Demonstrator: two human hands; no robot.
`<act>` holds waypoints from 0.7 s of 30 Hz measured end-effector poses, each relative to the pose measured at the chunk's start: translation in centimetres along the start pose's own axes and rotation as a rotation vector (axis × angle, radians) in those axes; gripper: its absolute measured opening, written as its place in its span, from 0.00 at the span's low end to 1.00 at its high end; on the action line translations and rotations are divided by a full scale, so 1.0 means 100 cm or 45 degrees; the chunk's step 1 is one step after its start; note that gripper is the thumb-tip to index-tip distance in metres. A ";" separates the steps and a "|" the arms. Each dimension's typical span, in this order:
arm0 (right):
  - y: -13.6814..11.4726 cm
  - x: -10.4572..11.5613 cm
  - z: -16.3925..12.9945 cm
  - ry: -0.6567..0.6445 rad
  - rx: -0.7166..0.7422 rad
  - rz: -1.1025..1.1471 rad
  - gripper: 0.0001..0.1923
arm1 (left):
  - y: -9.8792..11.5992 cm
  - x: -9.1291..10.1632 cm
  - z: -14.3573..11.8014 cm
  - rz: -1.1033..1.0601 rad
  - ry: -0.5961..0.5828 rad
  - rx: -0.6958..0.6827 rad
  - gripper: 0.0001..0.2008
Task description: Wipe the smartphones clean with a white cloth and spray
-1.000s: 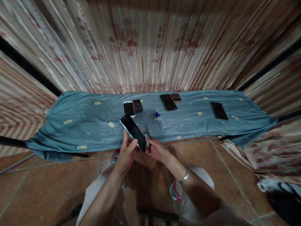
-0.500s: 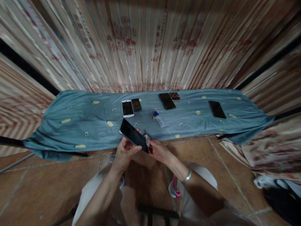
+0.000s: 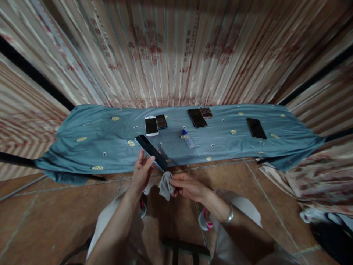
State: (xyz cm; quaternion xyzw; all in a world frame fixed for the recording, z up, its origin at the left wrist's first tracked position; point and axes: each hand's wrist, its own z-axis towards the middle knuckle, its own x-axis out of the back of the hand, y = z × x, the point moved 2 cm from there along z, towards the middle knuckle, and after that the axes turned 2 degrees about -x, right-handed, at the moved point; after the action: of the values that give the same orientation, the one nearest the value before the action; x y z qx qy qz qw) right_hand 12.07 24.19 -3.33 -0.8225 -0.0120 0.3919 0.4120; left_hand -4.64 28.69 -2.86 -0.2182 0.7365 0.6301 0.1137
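Observation:
My left hand (image 3: 142, 173) grips a black phone (image 3: 151, 151) by its lower part, the phone tilted with its top toward the blue cloth (image 3: 91, 147). Just right of it, my right hand (image 3: 189, 186) pinches a small grey wiping cloth (image 3: 166, 184) that hangs below the phone's bottom end, apart from the screen. A silver bracelet (image 3: 228, 216) sits on my right wrist. Both hands hover over the tiled floor in front of the blue cloth's near edge.
On the blue cloth lie a white phone (image 3: 151, 126), a small dark phone (image 3: 161, 121), a small spray bottle (image 3: 188, 138), a large black phone (image 3: 197, 117) beside a patterned one (image 3: 206, 112), and another black phone (image 3: 256, 128). Striped curtains (image 3: 176, 55) hang behind. A dark bag (image 3: 331, 235) sits at the lower right.
The right hand has drawn the grey cloth down off the phone, now hanging free below it. The left hand has tilted the phone flatter and raised it slightly.

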 end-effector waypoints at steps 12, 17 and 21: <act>-0.042 0.006 -0.022 0.606 1.090 -1.436 0.19 | -0.022 -0.022 -0.009 -0.311 -0.051 0.504 0.21; -0.013 -0.013 -0.019 0.517 1.327 -2.041 0.21 | -0.027 -0.026 -0.017 -0.278 -0.151 0.610 0.30; -0.003 -0.015 -0.014 0.459 1.325 -2.278 0.22 | -0.031 -0.023 -0.018 -0.303 -0.116 0.581 0.26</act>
State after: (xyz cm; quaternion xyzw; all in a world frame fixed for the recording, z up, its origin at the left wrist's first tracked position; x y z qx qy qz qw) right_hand 11.99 22.94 -1.70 -0.2813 -0.3838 -0.2270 0.8497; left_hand -1.01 27.02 -4.30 -0.2433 0.8229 0.4391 0.2662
